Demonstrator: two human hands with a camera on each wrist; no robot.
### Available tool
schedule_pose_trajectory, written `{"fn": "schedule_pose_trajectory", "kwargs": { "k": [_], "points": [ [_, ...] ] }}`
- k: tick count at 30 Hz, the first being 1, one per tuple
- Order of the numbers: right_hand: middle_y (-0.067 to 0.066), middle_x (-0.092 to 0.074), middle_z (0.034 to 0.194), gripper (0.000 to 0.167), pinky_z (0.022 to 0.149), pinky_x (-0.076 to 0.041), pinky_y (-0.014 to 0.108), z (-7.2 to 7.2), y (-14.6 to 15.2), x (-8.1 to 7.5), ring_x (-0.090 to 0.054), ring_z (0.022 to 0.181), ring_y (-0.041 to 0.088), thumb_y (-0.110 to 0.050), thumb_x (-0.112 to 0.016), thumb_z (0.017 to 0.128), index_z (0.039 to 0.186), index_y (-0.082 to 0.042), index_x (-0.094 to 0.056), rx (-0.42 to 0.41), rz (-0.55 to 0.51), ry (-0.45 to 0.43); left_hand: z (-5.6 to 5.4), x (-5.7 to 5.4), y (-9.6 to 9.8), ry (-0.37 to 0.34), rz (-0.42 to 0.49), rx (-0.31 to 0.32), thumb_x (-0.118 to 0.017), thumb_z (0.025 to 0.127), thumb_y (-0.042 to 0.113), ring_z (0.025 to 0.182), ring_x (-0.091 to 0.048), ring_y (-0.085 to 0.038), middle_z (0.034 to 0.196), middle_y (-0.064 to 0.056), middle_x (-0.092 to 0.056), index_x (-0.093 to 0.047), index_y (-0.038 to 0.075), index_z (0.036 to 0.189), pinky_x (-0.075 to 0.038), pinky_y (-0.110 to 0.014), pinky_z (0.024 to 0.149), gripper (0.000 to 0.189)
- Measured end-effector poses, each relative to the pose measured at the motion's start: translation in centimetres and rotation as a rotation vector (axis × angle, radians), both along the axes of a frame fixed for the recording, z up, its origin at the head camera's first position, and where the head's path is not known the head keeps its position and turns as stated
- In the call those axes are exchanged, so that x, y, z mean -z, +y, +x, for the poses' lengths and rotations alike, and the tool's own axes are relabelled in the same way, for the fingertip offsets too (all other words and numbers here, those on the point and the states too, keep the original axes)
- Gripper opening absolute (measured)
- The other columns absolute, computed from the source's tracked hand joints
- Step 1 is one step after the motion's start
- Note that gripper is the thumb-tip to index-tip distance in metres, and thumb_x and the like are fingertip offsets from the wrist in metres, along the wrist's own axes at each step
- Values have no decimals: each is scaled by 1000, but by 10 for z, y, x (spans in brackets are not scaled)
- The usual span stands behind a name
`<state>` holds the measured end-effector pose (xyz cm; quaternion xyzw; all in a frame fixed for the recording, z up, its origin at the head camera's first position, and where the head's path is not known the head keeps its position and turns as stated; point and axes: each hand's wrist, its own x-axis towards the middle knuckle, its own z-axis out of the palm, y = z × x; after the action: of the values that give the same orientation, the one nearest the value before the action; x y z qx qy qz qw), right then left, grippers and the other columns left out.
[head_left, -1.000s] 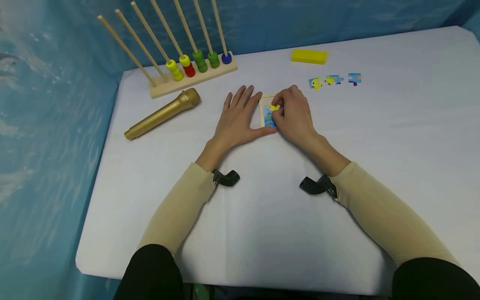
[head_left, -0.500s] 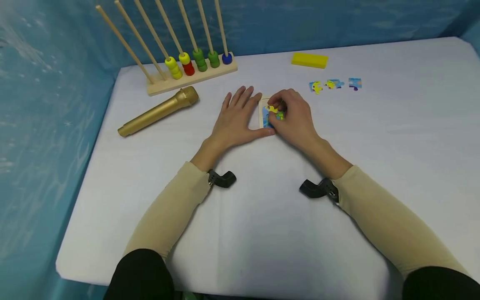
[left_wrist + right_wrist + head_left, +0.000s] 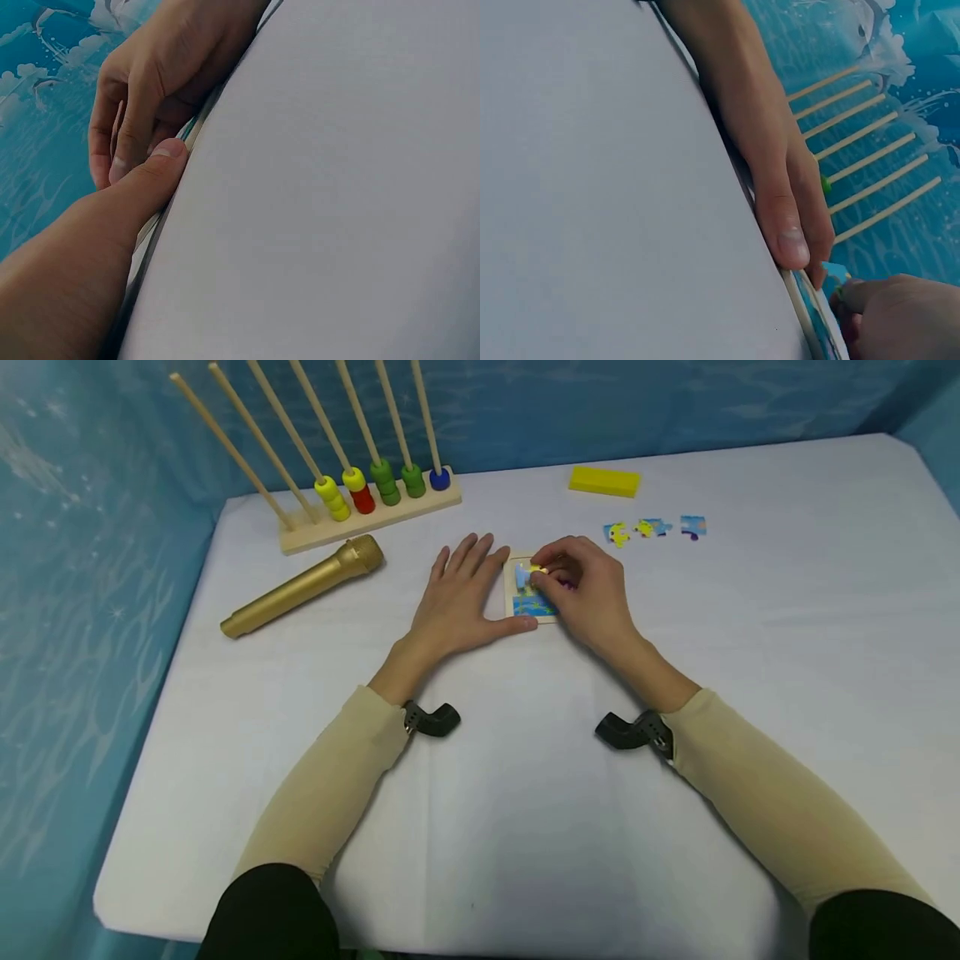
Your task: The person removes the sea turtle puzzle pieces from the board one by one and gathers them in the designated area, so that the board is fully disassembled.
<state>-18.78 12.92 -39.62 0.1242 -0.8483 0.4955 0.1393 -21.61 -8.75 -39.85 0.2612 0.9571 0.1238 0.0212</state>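
Note:
A small wooden puzzle tray [image 3: 509, 602] with blue jigsaw pieces in its lower part lies on the table. My left hand [image 3: 450, 602] rests flat beside its left edge, fingers spread. Its thumb [image 3: 791, 244] lies along the tray's near edge. Over the tray, my right hand [image 3: 592, 585] pinches a blue and yellow puzzle piece [image 3: 832, 271] between thumb and fingers. In the right wrist view the piece is raised above the tray. My right fingers hide the tray's right side.
Several loose puzzle pieces [image 3: 651, 527] lie at the back right, below a yellow block [image 3: 604, 482]. A gold microphone [image 3: 300, 587] lies to the left. Behind it stands a wooden bead abacus [image 3: 371, 514] with tall rods.
The right fingers have lifted a puzzle piece from the tray's upper part, uncovering bare tray around it. My left hand keeps its place. The whole view has shifted slightly.

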Motion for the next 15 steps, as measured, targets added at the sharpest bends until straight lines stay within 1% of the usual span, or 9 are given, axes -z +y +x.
{"fn": "schedule_pose_trajectory", "kwargs": {
  "k": [3,5,10,12,15],
  "points": [
    [10,-71,117,24,90,-54,14,0,10,-3,-67,98,11,-9,-74,99,121,-1,-71,50,-51,-13,1,0,0,-1,6,-8,-56,83,89,166,-2,-21,178,-1,-15,-25,25,169,4,-48,133,112],
    [9,-72,118,25,92,-54,14,2,22,-3,-65,98,6,-8,-73,100,123,0,-71,97,-52,-6,1,-1,1,-2,7,-9,-56,83,90,166,-1,-21,178,0,-15,-25,25,169,5,-48,133,113],
    [9,-75,122,26,93,-51,12,9,60,-4,-59,96,-3,-8,-70,101,127,-3,-73,260,23,-2,0,0,2,-8,6,-4,-54,82,91,166,0,-20,178,0,-13,-24,26,169,6,-47,133,113],
    [8,-75,123,27,91,-50,11,11,69,-3,-59,95,-2,-9,-69,102,128,-5,-74,311,60,-22,0,1,2,-11,2,-3,-54,82,91,165,0,-20,178,0,-13,-24,26,170,6,-47,133,113],
    [9,-75,124,27,89,-49,10,11,76,-2,-61,98,5,-13,-67,104,130,-7,-74,339,114,-55,-1,0,1,-12,-1,-6,-54,82,90,165,0,-20,178,0,-12,-23,25,170,6,-48,133,113]
  ]
}}
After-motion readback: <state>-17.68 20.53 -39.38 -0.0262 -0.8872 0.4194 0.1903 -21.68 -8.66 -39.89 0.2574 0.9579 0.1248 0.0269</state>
